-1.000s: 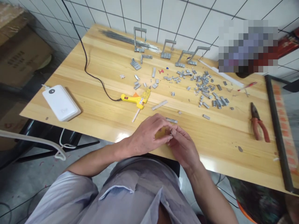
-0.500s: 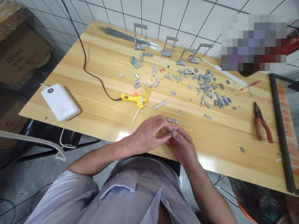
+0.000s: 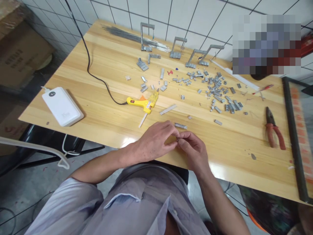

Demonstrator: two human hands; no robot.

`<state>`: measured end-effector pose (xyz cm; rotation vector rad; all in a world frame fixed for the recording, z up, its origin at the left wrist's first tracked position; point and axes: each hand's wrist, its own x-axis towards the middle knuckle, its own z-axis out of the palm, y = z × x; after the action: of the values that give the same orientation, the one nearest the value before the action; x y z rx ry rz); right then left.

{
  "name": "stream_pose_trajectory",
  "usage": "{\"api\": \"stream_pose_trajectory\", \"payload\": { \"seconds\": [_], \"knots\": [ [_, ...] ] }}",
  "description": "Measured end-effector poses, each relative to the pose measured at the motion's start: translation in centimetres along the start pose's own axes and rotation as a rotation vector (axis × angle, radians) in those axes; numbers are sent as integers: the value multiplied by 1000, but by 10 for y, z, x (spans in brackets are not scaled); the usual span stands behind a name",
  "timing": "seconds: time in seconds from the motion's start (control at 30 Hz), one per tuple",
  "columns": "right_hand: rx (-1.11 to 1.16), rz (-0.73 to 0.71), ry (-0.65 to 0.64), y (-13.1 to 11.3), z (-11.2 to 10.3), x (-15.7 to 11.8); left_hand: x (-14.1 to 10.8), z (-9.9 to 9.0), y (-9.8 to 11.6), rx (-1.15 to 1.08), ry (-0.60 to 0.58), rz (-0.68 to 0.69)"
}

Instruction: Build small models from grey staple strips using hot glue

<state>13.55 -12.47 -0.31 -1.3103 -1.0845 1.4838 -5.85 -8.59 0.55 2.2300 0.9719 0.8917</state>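
Near the table's front edge my left hand (image 3: 156, 138) and my right hand (image 3: 194, 148) meet fingertip to fingertip. Both are closed in a pinch on something small between them, mostly hidden by the fingers. Just beyond my fingers lies a short grey strip (image 3: 180, 126). A tiny flat chip (image 3: 190, 117) and a longer pale strip (image 3: 168, 109) rest farther off. To the left of the pale strip, a yellow glue gun (image 3: 146, 103) lies on its side with a glue stick (image 3: 143, 120) poking out of its back end.
On the wooden table (image 3: 102, 120) are scattered grey pieces (image 3: 216, 85), pliers (image 3: 271, 127), a white power bank (image 3: 62, 106) and a red pen (image 3: 262, 89). Several grey bracket-shaped frames (image 3: 176, 47) stand near the tiled wall. The glue gun's black cord (image 3: 89, 62) crosses the left side.
My right hand has shifted slightly and its fingers have straightened a little at the pinch. My left hand stays almost where it was. The objects on the table have not moved.
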Motion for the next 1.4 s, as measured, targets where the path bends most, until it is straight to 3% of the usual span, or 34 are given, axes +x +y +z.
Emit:
{"api": "stream_pose_trajectory", "payload": {
  "seconds": [0.1, 0.3, 0.43, 0.9, 1.4],
  "knots": [
    [-192, -133, 23, -6, -7, 5, -3, -3, -2, 27, -7, -21],
    [-979, -717, 150, -17, -26, 28, -19, -5, -17, 190, 33, -88],
    [-1274, -888, 145, -13, -27, 43, -27, 0, -25, 220, 9, -120],
    [-1483, -947, 108, -5, -19, 55, -27, -6, -23, 213, -88, -165],
    [-1443, -972, 121, 3, -22, 55, -24, -7, -22, 267, -171, -166]
  ]
}}
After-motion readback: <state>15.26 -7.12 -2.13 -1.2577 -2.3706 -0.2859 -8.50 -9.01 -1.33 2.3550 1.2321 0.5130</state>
